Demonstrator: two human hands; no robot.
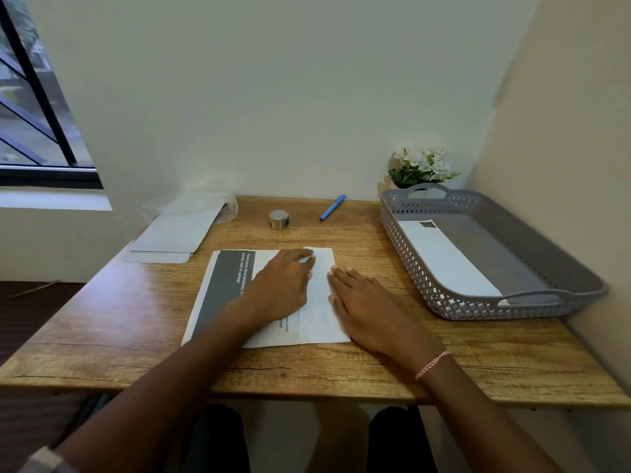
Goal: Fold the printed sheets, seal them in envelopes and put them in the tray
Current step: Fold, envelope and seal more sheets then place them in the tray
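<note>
A printed sheet (222, 288) with a dark grey band lies at the middle of the wooden desk (119, 322), its right part folded over as a white flap (321, 308). My left hand (283, 281) rests flat on the sheet, fingertips on the flap's left edge. My right hand (368, 308) lies flat on the flap's right edge, fingers spread. A grey perforated tray (512, 302) stands at the right with one white envelope (447, 261) in it. White envelopes (170, 237) lie stacked at the back left.
A roll of tape (279, 219) and a blue pen (332, 207) lie at the back of the desk. A pot of white flowers (420, 165) stands behind the tray. Clear plastic wrap (205, 199) sits by the envelopes. Walls close the back and right.
</note>
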